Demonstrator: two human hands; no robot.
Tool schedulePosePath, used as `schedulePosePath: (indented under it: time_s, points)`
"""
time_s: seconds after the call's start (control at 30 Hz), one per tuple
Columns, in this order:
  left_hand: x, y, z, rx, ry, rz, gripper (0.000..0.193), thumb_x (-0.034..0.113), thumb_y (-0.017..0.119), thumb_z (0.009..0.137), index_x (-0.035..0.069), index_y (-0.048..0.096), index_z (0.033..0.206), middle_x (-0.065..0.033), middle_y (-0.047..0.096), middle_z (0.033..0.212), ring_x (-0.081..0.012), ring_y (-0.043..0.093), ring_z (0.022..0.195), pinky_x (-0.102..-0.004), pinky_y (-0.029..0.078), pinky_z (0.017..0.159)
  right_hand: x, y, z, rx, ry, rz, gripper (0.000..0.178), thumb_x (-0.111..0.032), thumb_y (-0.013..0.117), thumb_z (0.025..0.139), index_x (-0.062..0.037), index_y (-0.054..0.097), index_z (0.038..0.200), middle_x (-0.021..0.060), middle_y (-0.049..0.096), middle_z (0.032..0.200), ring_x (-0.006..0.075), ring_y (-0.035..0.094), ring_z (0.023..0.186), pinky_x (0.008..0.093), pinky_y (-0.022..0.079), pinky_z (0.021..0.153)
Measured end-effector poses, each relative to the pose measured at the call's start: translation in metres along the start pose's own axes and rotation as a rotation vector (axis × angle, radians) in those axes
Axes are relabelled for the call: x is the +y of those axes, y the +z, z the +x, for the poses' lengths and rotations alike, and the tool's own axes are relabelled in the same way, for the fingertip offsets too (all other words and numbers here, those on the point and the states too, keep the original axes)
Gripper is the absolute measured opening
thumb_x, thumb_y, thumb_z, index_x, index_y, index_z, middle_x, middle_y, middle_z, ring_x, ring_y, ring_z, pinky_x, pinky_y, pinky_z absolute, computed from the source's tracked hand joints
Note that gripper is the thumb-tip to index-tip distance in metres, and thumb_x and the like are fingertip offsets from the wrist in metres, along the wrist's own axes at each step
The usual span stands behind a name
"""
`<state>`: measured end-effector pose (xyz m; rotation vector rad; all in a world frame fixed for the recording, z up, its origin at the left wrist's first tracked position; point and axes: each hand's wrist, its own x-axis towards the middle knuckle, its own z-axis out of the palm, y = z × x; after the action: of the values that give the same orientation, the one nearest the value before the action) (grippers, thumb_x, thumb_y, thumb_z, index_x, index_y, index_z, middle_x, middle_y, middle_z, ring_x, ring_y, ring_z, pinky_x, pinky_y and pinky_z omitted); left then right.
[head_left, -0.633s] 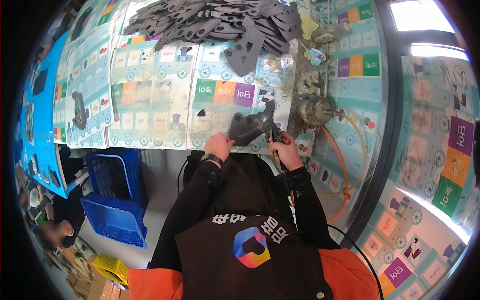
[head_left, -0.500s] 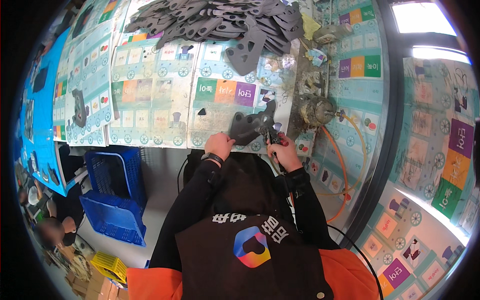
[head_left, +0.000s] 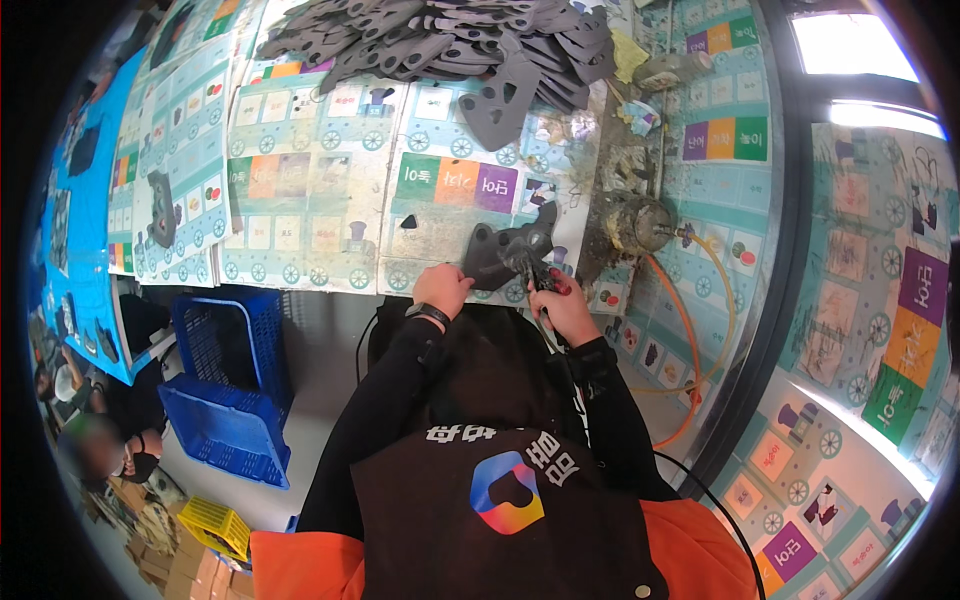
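At the near edge of the paper-covered table lies a flat, dark grey moulded piece with cut-out holes. My left hand pinches its near left corner. My right hand is closed around a dark gun-shaped tool, whose exact kind I cannot make out. The tool's front end is over the right part of the piece; whether it touches is hidden. A small black triangular scrap lies to the left of the piece.
A large heap of similar grey pieces fills the table's far side. To the right stand a grimy round metal fitting and an orange hose. Blue crates sit at lower left. Another person is at far left.
The tool in my right hand has swung slightly left over the grey piece. My left hand keeps its pinch on the corner. The whole view has shifted a little.
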<state>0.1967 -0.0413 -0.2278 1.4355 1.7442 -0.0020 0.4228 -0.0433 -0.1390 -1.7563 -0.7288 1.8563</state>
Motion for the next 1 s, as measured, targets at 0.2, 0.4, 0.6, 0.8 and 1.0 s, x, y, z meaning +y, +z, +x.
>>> schedulePosePath:
  time_s: [0.2,0.4,0.6,0.8,1.0]
  points:
    - [-0.001,0.004,-0.001,0.009,0.025,0.002,0.027,0.036,0.076,0.084,0.009,0.079,0.087,-0.0161,0.073,0.083,-0.0368,0.07,0.083,-0.0455,0.055,0.077,-0.001,0.007,-0.002,-0.019,-0.014,0.008,0.021,-0.001,0.06,0.077,-0.0011,0.062,0.098,0.0029,0.063,0.072,0.0085,0.049,0.049,0.0241,0.032,0.043]
    - [0.002,0.006,-0.002,0.006,0.018,0.002,0.026,0.036,0.076,0.083,0.01,0.079,0.086,-0.0154,0.073,0.082,-0.0363,0.07,0.082,-0.0454,0.056,0.076,-0.004,0.006,-0.006,-0.086,0.07,-0.058,0.021,0.001,0.06,0.076,0.0005,0.061,0.097,0.0041,0.059,0.073,0.014,0.056,0.058,0.0279,0.041,0.053]
    - [0.006,0.002,0.0,0.039,0.004,-0.035,0.025,0.035,0.077,0.083,0.011,0.078,0.085,-0.0146,0.072,0.079,-0.0353,0.07,0.081,-0.044,0.056,0.074,-0.006,0.003,-0.009,-0.11,0.075,-0.105,0.024,-0.003,0.06,0.08,-0.0013,0.061,0.104,0.0051,0.064,0.078,0.0132,0.064,0.068,0.0274,0.042,0.045]
    - [-0.022,-0.045,-0.022,0.212,0.156,-0.253,0.017,0.02,0.072,0.084,0.004,0.067,0.086,-0.0136,0.07,0.08,-0.0311,0.069,0.075,-0.0402,0.053,0.07,0.03,-0.023,0.01,0.279,-0.174,-0.613,0.038,-0.011,0.06,0.087,-0.0014,0.056,0.124,0.0124,0.067,0.097,0.0312,0.068,0.088,0.0399,0.053,0.067]
    - [-0.023,-0.116,-0.083,0.272,0.124,-0.686,0.016,0.02,0.065,0.094,0.006,0.059,0.097,-0.0074,0.067,0.076,-0.0197,0.071,0.068,-0.033,0.053,0.065,0.066,-0.1,0.037,0.348,-0.314,-1.208,0.059,-0.013,0.066,0.083,0.0045,0.047,0.136,0.0269,0.055,0.127,0.0412,0.052,0.121,0.0475,0.04,0.107]
